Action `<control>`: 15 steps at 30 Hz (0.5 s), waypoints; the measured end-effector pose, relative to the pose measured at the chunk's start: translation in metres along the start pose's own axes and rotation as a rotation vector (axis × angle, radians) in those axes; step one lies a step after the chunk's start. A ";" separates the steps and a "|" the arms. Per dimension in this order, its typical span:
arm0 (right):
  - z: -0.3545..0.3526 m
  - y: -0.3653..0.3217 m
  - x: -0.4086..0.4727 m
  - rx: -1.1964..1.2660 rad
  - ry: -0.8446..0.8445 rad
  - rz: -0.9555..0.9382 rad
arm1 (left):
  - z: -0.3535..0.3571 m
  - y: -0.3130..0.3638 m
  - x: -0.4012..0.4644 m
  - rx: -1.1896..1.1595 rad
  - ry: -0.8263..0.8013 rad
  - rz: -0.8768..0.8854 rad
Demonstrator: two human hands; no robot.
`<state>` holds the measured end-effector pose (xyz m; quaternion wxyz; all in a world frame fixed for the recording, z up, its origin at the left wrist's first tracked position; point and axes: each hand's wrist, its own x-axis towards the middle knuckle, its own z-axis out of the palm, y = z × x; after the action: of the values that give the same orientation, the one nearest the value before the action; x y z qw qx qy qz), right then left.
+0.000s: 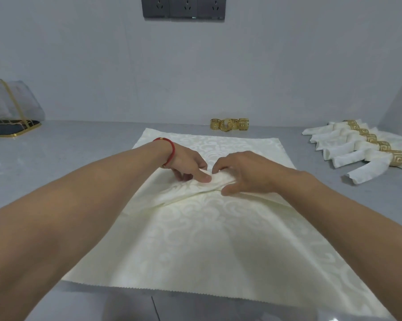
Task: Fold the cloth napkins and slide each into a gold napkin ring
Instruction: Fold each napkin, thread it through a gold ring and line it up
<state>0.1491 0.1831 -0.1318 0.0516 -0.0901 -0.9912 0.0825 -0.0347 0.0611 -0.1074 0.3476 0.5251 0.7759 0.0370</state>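
One cream napkin [195,239] with a pale swirl pattern lies spread on the grey table [56,158], its near edge zigzag-cut. At its middle the cloth is gathered into a raised ridge. The left hand [186,163], with a red cord bracelet [169,150] at the wrist, pinches that ridge between thumb and curled fingers. The right hand [239,172] grips the same ridge just beside it, fingers curled over the top and thumb pressed in below.

Beyond the napkin, near the wall, four loose gold rings [229,124] sit bunched together. At far right lies a row of rolled napkins [348,156], each in a gold ring; five rings show, and the row may run past the edge. At far left stands a mesh cover [10,105] with gold trim. On the wall are three dark sockets [183,6].
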 end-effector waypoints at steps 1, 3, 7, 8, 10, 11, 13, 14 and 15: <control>0.006 0.000 -0.002 -0.045 0.004 -0.006 | 0.000 0.001 0.000 -0.022 -0.012 -0.004; 0.010 0.003 -0.002 0.010 0.063 0.001 | -0.001 0.004 -0.003 0.014 -0.003 -0.038; 0.007 0.003 0.005 0.169 0.089 0.066 | 0.013 0.012 -0.014 0.194 0.327 0.045; 0.005 0.003 0.007 0.166 0.072 0.078 | 0.020 0.013 -0.014 0.155 0.430 0.133; 0.003 0.008 0.013 0.162 0.032 0.065 | 0.034 0.013 -0.012 0.139 0.548 0.266; 0.001 0.010 0.013 0.174 0.021 0.067 | 0.038 0.011 -0.009 0.160 0.581 0.283; -0.001 0.007 0.009 0.213 0.029 0.091 | 0.043 0.008 -0.003 0.176 0.646 0.279; -0.001 0.005 0.007 0.216 0.057 0.095 | 0.043 0.007 -0.001 0.170 0.668 0.275; 0.002 0.004 0.004 0.199 0.088 0.092 | 0.044 0.006 0.001 0.157 0.682 0.269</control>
<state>0.1458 0.1878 -0.1340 0.1001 -0.1336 -0.9696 0.1787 -0.0047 0.0511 -0.1384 0.0198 0.6050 0.7716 0.1954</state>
